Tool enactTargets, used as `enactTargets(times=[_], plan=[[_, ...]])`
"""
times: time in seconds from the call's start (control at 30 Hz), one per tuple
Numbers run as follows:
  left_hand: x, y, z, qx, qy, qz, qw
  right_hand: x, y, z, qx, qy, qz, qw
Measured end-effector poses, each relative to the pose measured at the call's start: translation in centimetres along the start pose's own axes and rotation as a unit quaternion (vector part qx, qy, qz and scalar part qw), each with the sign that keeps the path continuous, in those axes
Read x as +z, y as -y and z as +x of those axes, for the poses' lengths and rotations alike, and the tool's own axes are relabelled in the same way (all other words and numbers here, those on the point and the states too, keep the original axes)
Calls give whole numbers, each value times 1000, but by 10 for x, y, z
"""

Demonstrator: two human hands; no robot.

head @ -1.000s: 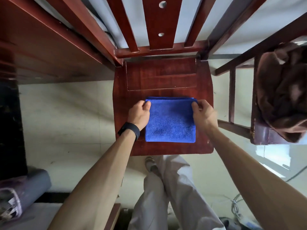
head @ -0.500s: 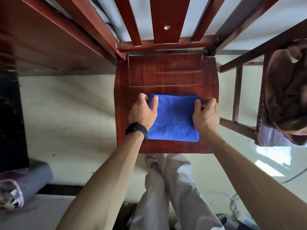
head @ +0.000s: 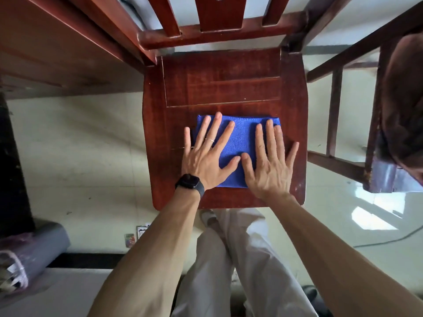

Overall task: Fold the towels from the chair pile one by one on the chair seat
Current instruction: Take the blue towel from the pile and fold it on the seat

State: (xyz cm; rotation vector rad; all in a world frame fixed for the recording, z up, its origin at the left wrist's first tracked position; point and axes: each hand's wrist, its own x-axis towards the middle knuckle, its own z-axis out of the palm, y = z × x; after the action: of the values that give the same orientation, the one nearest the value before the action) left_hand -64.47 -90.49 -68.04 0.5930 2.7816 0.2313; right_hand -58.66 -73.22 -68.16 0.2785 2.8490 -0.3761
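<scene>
The blue towel (head: pixel 242 138) lies as a small neat rectangle on the chair seat (head: pixel 222 88), just below the middle of the frame and towards the seat's near edge. Both hands are flat on top of it. The left hand (head: pixel 206 159), with a dark watch (head: pixel 190 184) at the wrist and a thin ring (head: pixel 210 140) on one finger, covers the towel's left half. The right hand (head: pixel 267 165) covers the right half, and its little finger reaches off the cloth onto the wood. On both hands the fingers are straight and fanned wide, pressing down and gripping nothing, and the two thumbs almost meet over the lower middle of the towel. To me this looks like the smoothing at the end of a fold, the layers being pressed so they stay put. At the right edge of the frame a heap of brown towels (head: pixel 407 99) sits on a second chair (head: pixel 372 143), well apart from the blue one. If this towel is done, the next move calls for lifting the palms straight up so the layers do not drag, putting it aside to free the seat, then reaching right to take a single brown towel off the heap.
</scene>
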Motion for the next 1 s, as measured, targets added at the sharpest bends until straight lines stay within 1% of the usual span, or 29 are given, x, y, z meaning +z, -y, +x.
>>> enactTargets(times=[0.07,0.13,0.17,0.2,0.27,0.3,0.33,0.37,0.4,0.43,0.47,0.5,0.53,0.6,0.7,0.73,0.8,0.87,0.9,0.93,1.0], plan=[[0,-1,-1,-36,10,-1,999,1,8,-2,70,9,20,997],[-3,-1,-6,-123,4,-12,992,-4,13,-5,123,14,40,992],[-6,-1,-9,-171,-12,-24,985,-9,15,-7,143,6,50,989],[-10,-1,-13,-201,-31,-37,978,-13,15,-9,160,-13,63,985],[-18,1,-22,-212,-76,-78,971,-25,12,-11,195,-49,122,972],[-24,2,-24,-219,-99,-125,963,-32,10,-9,218,-50,182,957],[-29,2,-24,-246,-106,-192,944,-38,7,-6,248,-38,252,935],[-35,2,-22,-292,-95,-264,914,-44,5,-1,284,-16,313,906],[-40,1,-19,-345,-69,-328,877,-51,2,6,321,11,357,877],[-44,1,-15,-394,-38,-378,837,-56,0,13,351,37,382,854],[-47,1,-11,-425,-11,-407,809,-60,-2,21,372,63,391,839],[-49,2,-6,-441,9,-423,792,-63,-3,27,384,88,389,833],[-50,4,-2,-447,24,-432,783,-66,-5,33,388,110,378,833],[-52,8,5,-448,46,-439,777,-71,-9,42,386,146,359,837],[-54,14,12,-460,73,-444,765,-73,-13,49,366,185,368,835],[-54,16,14,-462,81,-441,766,-74,-14,50,361,190,376,832],[-55,18,16,-452,94,-417,783,-73,-15,49,356,188,388,829],[-59,19,17,-430,108,-389,807,-74,-17,49,341,183,379,841],[-60,19,17,-423,111,-390,810,-75,-17,48,332,182,369,849],[-62,19,17,-419,113,-411,802,-77,-16,47,327,178,362,855],[-64,22,17,-415,129,-487,758,-78,-16,43,321,172,368,856]])
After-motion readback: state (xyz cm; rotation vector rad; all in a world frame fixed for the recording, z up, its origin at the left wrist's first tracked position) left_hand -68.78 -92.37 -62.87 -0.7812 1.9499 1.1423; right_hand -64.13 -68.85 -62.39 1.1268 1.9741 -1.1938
